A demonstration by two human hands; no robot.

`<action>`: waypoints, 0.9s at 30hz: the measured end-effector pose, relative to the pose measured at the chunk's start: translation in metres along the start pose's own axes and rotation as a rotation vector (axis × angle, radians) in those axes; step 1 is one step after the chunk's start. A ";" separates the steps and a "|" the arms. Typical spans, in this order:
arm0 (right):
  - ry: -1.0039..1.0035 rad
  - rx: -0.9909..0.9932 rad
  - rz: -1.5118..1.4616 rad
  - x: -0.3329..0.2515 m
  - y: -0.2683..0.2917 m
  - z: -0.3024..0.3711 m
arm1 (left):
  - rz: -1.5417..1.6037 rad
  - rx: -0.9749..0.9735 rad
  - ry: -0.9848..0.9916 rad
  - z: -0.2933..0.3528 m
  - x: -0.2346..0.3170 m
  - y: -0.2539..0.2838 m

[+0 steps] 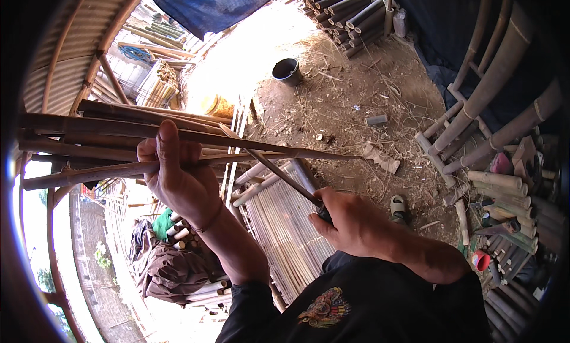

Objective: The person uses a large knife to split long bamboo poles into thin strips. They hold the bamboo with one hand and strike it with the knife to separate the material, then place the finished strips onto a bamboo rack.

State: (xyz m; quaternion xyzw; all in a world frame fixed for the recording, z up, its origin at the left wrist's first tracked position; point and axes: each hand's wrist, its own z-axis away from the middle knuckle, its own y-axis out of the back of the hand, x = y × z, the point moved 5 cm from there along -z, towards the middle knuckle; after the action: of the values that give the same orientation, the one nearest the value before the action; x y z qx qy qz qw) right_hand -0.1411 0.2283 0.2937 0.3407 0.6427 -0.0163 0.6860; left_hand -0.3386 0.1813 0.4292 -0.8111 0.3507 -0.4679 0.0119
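My left hand (181,179) is closed around a long brown bamboo piece (89,174), thumb pointing up. The piece runs from the left side toward the middle. Just above it, another length of bamboo (261,146) passes behind my fingers and narrows to a point at the right; whether the two are joined there I cannot tell. My right hand (356,224) grips the dark handle of a long-bladed knife (279,174). Its blade slants up to the left and crosses the bamboo to the right of my left hand. Part of the handle is hidden in my palm.
Below the bamboo is a slatted bamboo bench (285,224). A black bucket (287,73) stands on the littered dirt floor. Stacked bamboo poles (356,13) lie at the back, a bamboo frame (487,99) at right. Brown cloth (169,266) covers things at lower left.
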 end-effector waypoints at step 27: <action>-0.543 0.114 0.324 0.166 0.054 -0.041 | -0.186 -0.549 0.278 0.049 -0.180 -0.102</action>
State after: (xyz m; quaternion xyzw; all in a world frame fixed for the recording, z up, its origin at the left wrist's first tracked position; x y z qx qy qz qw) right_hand -0.1232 0.3589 0.1726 0.4596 0.3719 -0.0332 0.8059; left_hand -0.3010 0.3468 0.3021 -0.7411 0.3863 -0.4612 -0.2981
